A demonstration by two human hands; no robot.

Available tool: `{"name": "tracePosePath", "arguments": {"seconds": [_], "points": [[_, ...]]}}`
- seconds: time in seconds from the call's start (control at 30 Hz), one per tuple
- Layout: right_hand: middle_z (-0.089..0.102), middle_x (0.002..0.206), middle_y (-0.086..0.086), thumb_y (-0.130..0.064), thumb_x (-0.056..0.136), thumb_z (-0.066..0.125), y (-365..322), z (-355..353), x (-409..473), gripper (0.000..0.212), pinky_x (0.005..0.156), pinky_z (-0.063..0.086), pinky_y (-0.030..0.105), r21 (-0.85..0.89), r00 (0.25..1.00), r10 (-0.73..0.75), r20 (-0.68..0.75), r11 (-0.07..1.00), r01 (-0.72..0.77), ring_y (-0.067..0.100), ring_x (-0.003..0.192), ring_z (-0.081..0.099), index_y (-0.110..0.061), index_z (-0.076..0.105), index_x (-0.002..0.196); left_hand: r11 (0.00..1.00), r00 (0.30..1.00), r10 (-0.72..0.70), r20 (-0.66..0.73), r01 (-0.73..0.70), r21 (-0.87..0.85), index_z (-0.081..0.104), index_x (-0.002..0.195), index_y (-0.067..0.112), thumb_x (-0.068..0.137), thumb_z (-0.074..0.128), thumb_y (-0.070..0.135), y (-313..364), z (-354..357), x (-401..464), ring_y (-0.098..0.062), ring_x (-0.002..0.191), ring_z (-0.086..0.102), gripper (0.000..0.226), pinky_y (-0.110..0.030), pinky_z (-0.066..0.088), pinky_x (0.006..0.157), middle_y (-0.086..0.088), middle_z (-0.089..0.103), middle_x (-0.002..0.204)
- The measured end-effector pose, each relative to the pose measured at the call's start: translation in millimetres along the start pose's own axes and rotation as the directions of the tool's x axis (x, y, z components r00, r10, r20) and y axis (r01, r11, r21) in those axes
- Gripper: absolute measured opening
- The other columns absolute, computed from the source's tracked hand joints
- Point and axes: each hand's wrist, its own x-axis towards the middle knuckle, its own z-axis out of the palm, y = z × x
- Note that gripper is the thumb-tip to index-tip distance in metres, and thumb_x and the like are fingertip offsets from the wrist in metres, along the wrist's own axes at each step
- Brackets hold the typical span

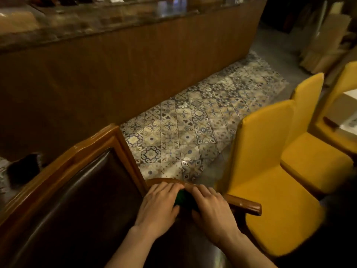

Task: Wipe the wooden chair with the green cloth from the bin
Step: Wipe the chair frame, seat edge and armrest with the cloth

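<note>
The wooden chair (92, 149) fills the lower left, with a glossy brown frame and a dark leather back. Its curved armrest (245, 205) runs to the right in front of me. The green cloth (182, 198) lies on that armrest, only a small dark green patch showing between my hands. My left hand (159, 205) presses flat on the cloth's left side. My right hand (211, 206) presses on its right side, fingers over the armrest. The bin is not in view.
Yellow padded chairs (270, 171) stand close on the right beside a table edge (347, 120). A long wood-panelled counter (116, 70) runs across the back. Patterned floor tiles (183, 132) lie between counter and chairs. A dark furry object (23, 169) sits at far left.
</note>
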Motion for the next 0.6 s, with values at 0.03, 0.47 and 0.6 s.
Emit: {"name": "tracePosePath", "arguments": {"seconds": [0.03,0.47,0.6], "points": [[0.051,0.136,-0.005,-0.026,0.084,0.062,-2,11,8,0.062,0.094,0.047,0.037,-0.002,0.999,0.034,0.002,0.999,-0.034,0.022,0.116,0.053,-0.032,0.037,0.14,1.0,1.0,0.019,0.016,-0.019,-0.012,0.045,0.133,0.037,0.085,0.066,0.028,-13,8,8,-0.006,0.121,0.045,0.053,-0.027,0.034,0.108,0.017,0.056,0.126],[0.06,0.134,0.005,-0.025,0.084,0.07,-9,138,101,0.061,0.08,0.053,0.044,0.025,0.921,0.365,-0.138,0.931,-0.365,0.031,0.101,0.06,-0.024,0.048,0.141,0.985,0.999,0.003,0.043,0.005,-0.174,0.02,0.156,0.019,0.09,0.05,0.015,-121,121,81,-0.009,0.151,0.0,0.073,-0.035,0.003,0.123,0.003,0.01,0.166],[0.054,0.145,0.009,-0.023,0.088,0.064,-3,174,117,0.062,0.082,0.049,0.045,-0.044,0.941,0.319,-0.11,0.945,-0.325,0.035,0.113,0.056,-0.032,0.044,0.146,0.993,0.992,-0.01,0.124,0.024,-0.113,-0.001,0.157,0.016,0.093,0.047,0.016,-136,152,89,-0.008,0.149,-0.016,0.08,-0.03,-0.009,0.121,0.001,-0.008,0.166]]}}
